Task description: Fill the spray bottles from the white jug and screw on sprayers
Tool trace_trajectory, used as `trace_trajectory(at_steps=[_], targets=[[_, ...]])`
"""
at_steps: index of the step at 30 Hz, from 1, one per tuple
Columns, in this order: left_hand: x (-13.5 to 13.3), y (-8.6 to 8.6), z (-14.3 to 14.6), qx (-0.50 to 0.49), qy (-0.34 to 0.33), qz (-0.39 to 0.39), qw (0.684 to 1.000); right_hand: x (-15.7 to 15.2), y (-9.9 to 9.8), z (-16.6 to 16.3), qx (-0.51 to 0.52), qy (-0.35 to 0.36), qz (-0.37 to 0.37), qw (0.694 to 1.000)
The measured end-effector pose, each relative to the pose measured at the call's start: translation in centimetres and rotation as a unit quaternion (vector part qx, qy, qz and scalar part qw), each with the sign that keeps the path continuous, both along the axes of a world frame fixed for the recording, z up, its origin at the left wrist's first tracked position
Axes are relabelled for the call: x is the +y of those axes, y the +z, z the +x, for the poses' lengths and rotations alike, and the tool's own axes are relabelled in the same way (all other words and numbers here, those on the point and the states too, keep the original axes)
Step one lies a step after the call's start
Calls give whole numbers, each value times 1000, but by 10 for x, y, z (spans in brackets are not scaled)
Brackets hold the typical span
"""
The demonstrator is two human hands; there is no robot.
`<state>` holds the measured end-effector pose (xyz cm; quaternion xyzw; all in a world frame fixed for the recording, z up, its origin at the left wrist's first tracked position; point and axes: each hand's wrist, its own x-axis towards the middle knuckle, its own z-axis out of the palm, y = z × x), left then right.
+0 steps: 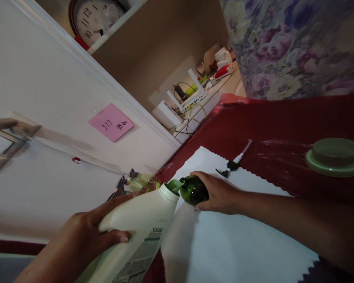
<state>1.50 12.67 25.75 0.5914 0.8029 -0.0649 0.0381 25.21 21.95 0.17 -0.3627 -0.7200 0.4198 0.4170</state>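
My left hand [103, 228] is wrapped round a large pale green detergent jug [135, 232], whose uncapped mouth with a green spout tilts toward a small bottle. That dark green bottle [191, 190] is gripped in my right hand [215, 192], its narrow neck at the jug's spout. I cannot make out clearly whether liquid is passing between them. Beyond my right hand, a black pump head [232, 165] with a clear tube lies at the edge of a white cloth [238, 243]. At the far right sits a green cap [336, 155].
The cloth lies on a dark red table cover [283, 125]. Behind it, a white router [191, 100] with cables stands on a ledge. A white cabinet [61, 118] with a pink note [111, 122] rises on the left. Clear plastic packaging [140, 182] lies behind the jug.
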Motion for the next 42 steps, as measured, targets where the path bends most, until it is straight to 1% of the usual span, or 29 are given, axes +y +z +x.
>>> trace_trajectory(at_steps=[3,8,11,14,18,22,26,32,37,42], targets=[[-1,0,-2,7,-7,-15,1000,0,1,1,-5,2,-6,1000],[-1,1,-5,16,-37,-32,999,-1,4,2,-1,5,-2,1000],[-1,2,-1,22,-37,-35,998,-2,5,2,3,2,0,1000],[-1,3,5,27,-23,-37,999,-2,4,2,7,3,4,1000],[-2,3,13,30,2,-18,999,-2,4,3,6,7,7,1000],[-3,3,18,7,1,-16,1000,-2,3,3,-2,2,4,1000],[-2,2,12,22,-6,0,1000,-2,1,2,-4,0,7,1000],[-2,-1,-1,25,-56,20,998,-1,0,2,1,2,7,1000],[-2,-2,2,31,-48,19,998,-2,1,2,0,-1,7,1000],[-3,-1,4,16,-35,18,999,-1,1,1,-7,-2,8,1000]])
